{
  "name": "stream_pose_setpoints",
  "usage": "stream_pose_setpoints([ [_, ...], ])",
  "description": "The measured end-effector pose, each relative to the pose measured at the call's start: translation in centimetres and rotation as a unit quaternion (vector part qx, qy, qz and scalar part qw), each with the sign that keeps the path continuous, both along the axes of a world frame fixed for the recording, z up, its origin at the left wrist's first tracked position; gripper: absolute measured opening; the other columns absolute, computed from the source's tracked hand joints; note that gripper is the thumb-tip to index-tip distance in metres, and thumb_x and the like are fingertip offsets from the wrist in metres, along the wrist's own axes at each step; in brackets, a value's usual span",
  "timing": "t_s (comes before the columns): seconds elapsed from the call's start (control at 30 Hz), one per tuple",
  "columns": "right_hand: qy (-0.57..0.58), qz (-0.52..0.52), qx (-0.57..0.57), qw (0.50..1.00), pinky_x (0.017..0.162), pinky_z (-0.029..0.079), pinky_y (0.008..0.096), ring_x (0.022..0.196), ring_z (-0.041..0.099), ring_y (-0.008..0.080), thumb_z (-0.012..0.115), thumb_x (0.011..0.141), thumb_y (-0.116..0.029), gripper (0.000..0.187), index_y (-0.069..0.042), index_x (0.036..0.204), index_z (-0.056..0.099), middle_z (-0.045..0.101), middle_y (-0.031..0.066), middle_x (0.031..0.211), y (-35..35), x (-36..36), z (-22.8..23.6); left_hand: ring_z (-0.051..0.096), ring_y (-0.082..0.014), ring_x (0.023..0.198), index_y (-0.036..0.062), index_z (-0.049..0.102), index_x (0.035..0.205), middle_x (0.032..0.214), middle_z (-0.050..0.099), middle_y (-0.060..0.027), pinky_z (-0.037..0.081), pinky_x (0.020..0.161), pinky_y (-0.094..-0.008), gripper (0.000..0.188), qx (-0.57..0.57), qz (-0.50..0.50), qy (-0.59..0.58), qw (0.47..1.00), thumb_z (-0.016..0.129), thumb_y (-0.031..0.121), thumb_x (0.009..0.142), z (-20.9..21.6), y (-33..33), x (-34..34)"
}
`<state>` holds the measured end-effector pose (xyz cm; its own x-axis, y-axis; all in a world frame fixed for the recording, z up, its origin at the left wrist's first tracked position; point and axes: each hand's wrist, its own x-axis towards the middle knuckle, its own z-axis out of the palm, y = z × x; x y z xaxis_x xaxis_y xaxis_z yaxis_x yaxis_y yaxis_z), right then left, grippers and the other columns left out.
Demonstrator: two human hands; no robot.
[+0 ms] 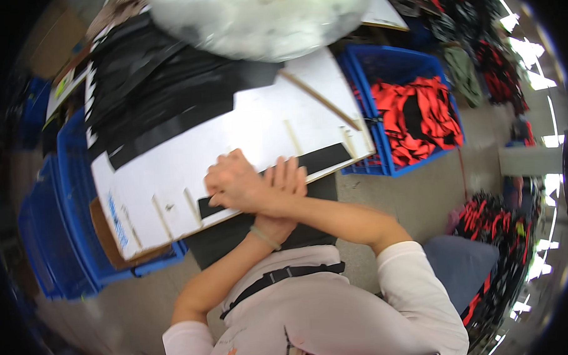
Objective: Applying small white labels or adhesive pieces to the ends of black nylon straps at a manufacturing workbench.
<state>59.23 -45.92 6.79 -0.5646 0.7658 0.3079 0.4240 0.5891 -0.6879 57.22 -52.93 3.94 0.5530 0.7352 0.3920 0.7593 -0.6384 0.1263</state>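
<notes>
My arms cross over the near edge of a white board [171,162]. My left hand [287,177], with a band on its wrist, reaches to the right; its fingers are stretched out and lie on a black strip [324,157]. Over the left wrist passes my right forearm. My right hand [234,182] is at the strip's left part with its fingers curled in; whatever they may hold is hidden. The strip runs along the near edge of the board, partly covered by both hands.
Black sheets [162,81] are piled on the board's far left. Behind them sits a large, clear plastic bag [260,19]. A thin wooden stick [319,98] lies at the right. Blue crates [78,203] flank the board; the right crate [411,57] holds red and black pieces.
</notes>
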Motion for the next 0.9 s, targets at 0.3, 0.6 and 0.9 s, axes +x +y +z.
stream_pose_setpoints([
  [0.3,0.247,-0.043,-0.257,0.933,0.070,0.049,0.0290,0.073,0.061,0.0187,0.069,0.077,-0.013,0.012,-0.001,0.079,0.065,0.063,0.0091,0.077,0.5,3.4,3.9,0.037,-0.0416,0.132,-0.0023,0.046,0.131,0.141,0.040,-0.0255,0.027,0.110,-0.0527,0.049,-0.097,-0.027,-0.023,0.995,0.050,0.021,0.088,2.1,-0.1,-0.1],
  [0.6,0.321,-0.171,-0.341,0.867,0.075,0.045,0.0216,0.077,0.057,0.0072,0.069,0.084,-0.009,0.010,0.000,0.087,0.066,0.064,0.0027,0.082,2.0,11.5,5.5,0.054,-0.0343,0.109,0.0075,0.061,0.115,0.111,0.055,-0.0169,0.043,0.097,-0.0446,0.037,-0.057,-0.063,-0.118,0.989,0.063,0.011,0.078,4.6,1.4,-5.2],
  [0.9,0.057,-0.084,0.151,0.983,0.077,0.043,0.0328,0.092,0.056,0.0225,0.074,0.071,-0.008,0.024,-0.007,0.095,0.068,0.062,0.0051,0.096,9.3,1.8,5.2,0.053,-0.0330,0.108,0.0082,0.066,0.111,0.113,0.059,-0.0138,0.046,0.092,-0.0428,0.034,-0.091,0.123,-0.128,0.980,0.067,0.003,0.078,6.0,1.4,-22.4],
])
